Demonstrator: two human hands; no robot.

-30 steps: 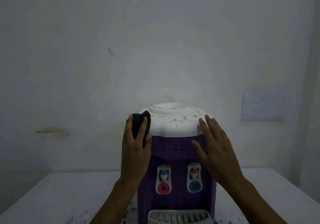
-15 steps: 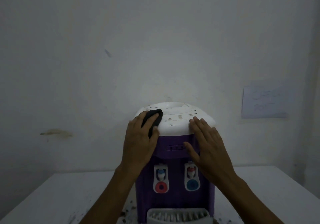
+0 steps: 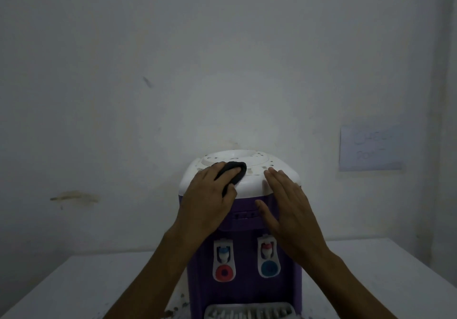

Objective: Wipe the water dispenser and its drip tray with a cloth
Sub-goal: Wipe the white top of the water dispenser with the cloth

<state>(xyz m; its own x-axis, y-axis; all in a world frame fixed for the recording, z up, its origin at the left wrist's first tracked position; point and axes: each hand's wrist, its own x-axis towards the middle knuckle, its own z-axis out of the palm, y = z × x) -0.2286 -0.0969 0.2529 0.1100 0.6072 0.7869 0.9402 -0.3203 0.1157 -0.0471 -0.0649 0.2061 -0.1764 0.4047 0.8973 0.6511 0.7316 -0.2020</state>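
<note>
A purple water dispenser (image 3: 244, 291) with a white speckled top (image 3: 249, 182) stands on a white table. Two taps sit on its front, one with a red button (image 3: 223, 272) and one with a blue button (image 3: 269, 268). My left hand (image 3: 206, 203) grips a black cloth (image 3: 233, 171) and presses it onto the left front of the white top. My right hand (image 3: 286, 210) lies flat with straight fingers against the dispenser's right front shoulder. The grey slotted drip tray (image 3: 248, 311) shows at the bottom edge.
The white table (image 3: 74, 289) carries dark crumbs near the dispenser's left foot (image 3: 176, 308). A plain wall stands close behind, with a stain at the left (image 3: 74, 196) and a paper note at the right (image 3: 371, 148).
My left hand has slid the cloth from the dispenser's left edge up and rightward onto the white top. My right hand has shifted slightly left and stays flat on the dispenser.
</note>
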